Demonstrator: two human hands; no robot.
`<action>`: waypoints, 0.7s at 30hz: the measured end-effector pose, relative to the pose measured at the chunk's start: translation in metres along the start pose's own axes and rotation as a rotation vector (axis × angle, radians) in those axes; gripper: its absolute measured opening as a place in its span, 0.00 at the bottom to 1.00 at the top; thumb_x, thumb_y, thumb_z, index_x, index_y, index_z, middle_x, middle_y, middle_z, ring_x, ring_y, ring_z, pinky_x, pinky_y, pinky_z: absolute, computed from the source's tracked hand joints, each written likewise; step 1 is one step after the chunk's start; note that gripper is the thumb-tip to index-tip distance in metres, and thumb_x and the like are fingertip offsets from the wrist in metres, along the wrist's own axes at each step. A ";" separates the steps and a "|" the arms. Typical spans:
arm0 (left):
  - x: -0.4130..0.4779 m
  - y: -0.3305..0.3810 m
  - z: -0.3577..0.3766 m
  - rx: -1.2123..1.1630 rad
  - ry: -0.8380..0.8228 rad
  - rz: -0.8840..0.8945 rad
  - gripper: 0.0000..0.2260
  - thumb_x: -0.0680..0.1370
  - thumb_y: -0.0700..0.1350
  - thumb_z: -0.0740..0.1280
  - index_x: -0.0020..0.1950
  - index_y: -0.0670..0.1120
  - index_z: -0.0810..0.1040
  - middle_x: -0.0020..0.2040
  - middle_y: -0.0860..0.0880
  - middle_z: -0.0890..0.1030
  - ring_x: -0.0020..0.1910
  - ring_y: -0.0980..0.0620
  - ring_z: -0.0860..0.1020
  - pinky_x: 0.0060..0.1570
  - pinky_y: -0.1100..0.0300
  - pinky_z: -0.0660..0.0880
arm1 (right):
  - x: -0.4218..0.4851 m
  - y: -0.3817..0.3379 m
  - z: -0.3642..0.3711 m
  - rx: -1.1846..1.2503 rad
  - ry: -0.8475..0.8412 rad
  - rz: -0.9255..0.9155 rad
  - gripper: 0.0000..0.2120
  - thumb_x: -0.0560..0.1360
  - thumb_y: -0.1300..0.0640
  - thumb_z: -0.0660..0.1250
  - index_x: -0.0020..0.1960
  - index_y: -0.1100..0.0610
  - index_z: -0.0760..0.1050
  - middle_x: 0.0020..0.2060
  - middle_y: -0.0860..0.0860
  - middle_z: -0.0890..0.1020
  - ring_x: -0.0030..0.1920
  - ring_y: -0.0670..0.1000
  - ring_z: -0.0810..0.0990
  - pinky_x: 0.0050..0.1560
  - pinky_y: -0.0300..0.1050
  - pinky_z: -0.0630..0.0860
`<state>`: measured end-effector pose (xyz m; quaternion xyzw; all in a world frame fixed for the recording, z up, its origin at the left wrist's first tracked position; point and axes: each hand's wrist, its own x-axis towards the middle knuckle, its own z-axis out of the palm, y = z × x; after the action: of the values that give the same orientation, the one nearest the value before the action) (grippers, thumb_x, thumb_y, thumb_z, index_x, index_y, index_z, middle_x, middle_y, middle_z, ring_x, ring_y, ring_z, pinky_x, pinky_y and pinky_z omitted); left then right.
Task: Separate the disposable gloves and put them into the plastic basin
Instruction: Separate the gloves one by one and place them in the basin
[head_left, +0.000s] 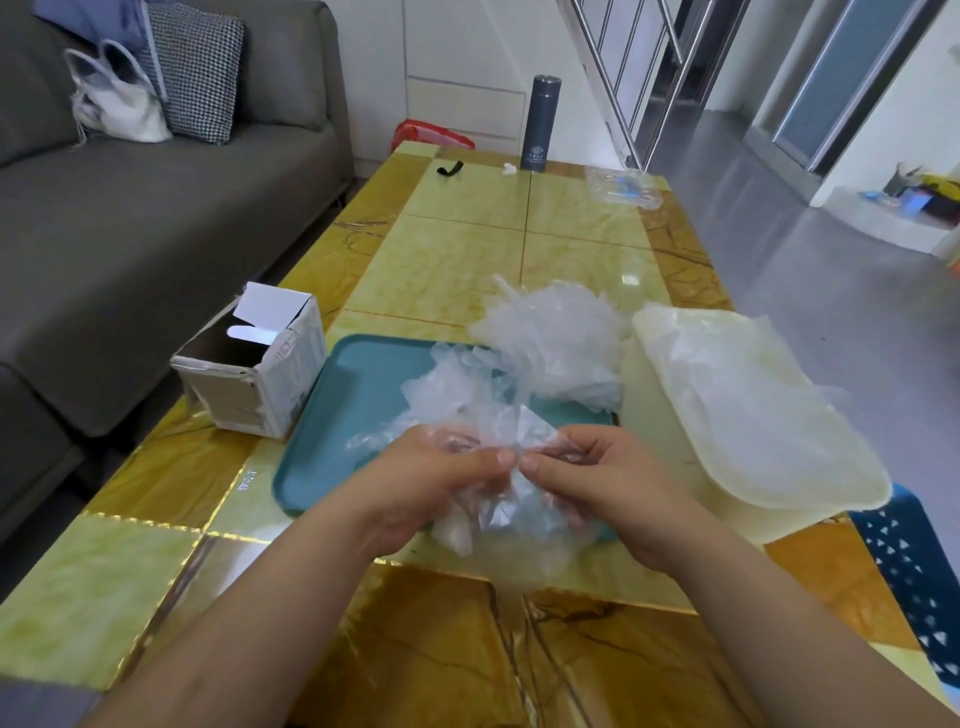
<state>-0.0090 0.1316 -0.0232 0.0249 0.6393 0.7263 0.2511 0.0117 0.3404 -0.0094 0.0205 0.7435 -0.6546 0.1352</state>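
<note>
Held gloves: between left hand and right hand, above the tray's near edge.
Tray: on the table, beneath and behind both hands.
Glove pile: behind the hands, on the tray's far right corner.
Basin: just right of the right hand, gloves inside.
Box: behind and left of the left hand, beside the tray.
Flask: far behind the hands.

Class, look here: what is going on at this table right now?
A person's left hand and right hand pinch a crumpled bunch of clear gloves above the blue tray, working them apart. A loose pile lies at the tray's far edge, and the cream basin on the right already holds some.
</note>
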 end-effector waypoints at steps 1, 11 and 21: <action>-0.001 0.001 0.001 -0.039 0.031 0.009 0.05 0.77 0.41 0.76 0.45 0.40 0.84 0.38 0.43 0.84 0.35 0.51 0.82 0.37 0.61 0.77 | 0.001 0.002 0.000 0.008 0.007 0.011 0.10 0.74 0.58 0.77 0.46 0.64 0.83 0.27 0.54 0.76 0.25 0.49 0.72 0.28 0.41 0.69; 0.007 -0.002 -0.002 -0.570 0.137 0.121 0.07 0.80 0.40 0.68 0.47 0.47 0.85 0.46 0.46 0.85 0.45 0.52 0.84 0.47 0.56 0.83 | 0.001 0.009 0.018 0.423 -0.089 0.169 0.19 0.76 0.54 0.75 0.62 0.64 0.80 0.57 0.59 0.84 0.59 0.59 0.82 0.63 0.58 0.78; 0.009 0.011 -0.050 -0.019 0.625 0.294 0.10 0.78 0.41 0.74 0.59 0.46 0.81 0.58 0.44 0.85 0.55 0.49 0.84 0.54 0.55 0.82 | 0.000 -0.009 0.000 0.291 0.084 0.048 0.05 0.67 0.62 0.71 0.40 0.62 0.77 0.43 0.68 0.85 0.50 0.72 0.84 0.54 0.69 0.79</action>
<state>-0.0381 0.0882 -0.0246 -0.1093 0.6679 0.7334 -0.0640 0.0100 0.3396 -0.0010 0.0850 0.6450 -0.7506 0.1151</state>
